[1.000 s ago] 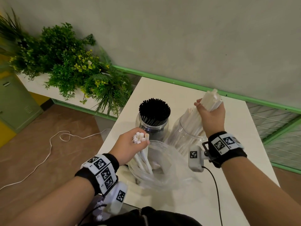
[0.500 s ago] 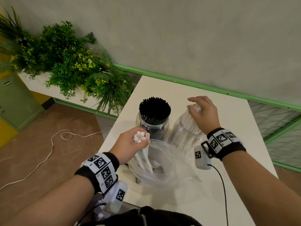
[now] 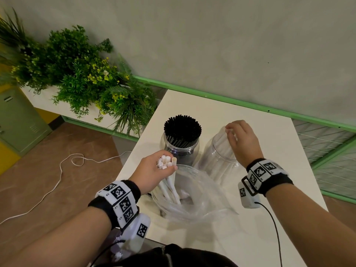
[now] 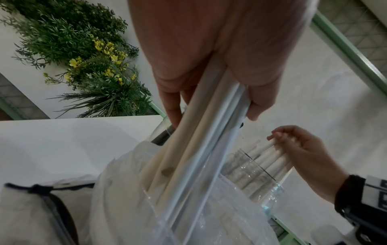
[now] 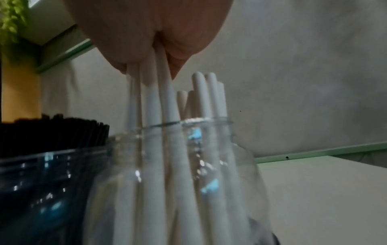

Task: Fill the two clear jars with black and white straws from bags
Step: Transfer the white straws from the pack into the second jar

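Observation:
Two clear jars stand on the white table [image 3: 269, 132]. The left jar [image 3: 180, 149] is packed with black straws [image 3: 182, 130]. The right jar [image 3: 217, 160] holds white straws [image 5: 201, 102] standing upright. My right hand [image 3: 231, 132] is over its mouth, and its fingers pinch the tops of several white straws [image 5: 155, 102] that reach down into the jar. My left hand [image 3: 167, 166] grips a bundle of white straws [image 4: 188, 149], with their lower ends inside a clear plastic bag [image 3: 194, 201] in front of the jars.
Green plants [image 3: 86, 79] fill a planter left of the table. A white cable [image 3: 57, 174] lies on the brown floor. A green rail [image 3: 231, 102] runs along the wall behind the table. Dark cloth [image 3: 169, 257] sits at the near edge.
My right hand has come down with its white straws, from raised above the right jar to its mouth, and the straws now stand inside. The left hand has stayed put.

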The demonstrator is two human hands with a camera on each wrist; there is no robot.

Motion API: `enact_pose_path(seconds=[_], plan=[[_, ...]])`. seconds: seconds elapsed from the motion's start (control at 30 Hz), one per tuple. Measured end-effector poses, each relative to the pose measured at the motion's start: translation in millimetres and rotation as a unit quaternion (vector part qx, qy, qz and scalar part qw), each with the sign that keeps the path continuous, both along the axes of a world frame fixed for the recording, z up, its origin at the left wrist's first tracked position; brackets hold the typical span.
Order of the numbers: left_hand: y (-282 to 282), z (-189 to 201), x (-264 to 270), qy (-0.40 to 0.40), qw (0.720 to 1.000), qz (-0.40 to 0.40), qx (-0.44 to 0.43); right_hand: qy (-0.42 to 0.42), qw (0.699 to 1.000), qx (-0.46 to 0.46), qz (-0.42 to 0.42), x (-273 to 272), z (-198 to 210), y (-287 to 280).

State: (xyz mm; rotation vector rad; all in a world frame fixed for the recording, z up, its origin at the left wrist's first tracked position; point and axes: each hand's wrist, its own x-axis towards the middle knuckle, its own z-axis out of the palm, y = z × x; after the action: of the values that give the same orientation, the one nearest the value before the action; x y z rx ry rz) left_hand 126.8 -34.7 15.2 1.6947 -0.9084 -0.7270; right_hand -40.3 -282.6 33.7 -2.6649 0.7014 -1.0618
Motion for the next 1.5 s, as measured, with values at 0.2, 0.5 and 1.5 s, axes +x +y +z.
enact_pose_path(seconds=[0.2,0.5,1.5], plan=[[2.4,-0.8,-0.1,-0.001,1.000,0.000,-0.003,0.018,0.998,-0.056,0.017,-23.4,-18.1,-16.0],[3.9,-3.2,0.7,-0.006,1.000,-0.008,-0.005,0.201,0.979,0.010,-0.039,-6.4,1.3,-32.5],[-0.5,-2.8,4.4,0.005,1.000,-0.012,0.001,0.111,0.991,0.029,-0.068,23.2,7.2,-29.5]])
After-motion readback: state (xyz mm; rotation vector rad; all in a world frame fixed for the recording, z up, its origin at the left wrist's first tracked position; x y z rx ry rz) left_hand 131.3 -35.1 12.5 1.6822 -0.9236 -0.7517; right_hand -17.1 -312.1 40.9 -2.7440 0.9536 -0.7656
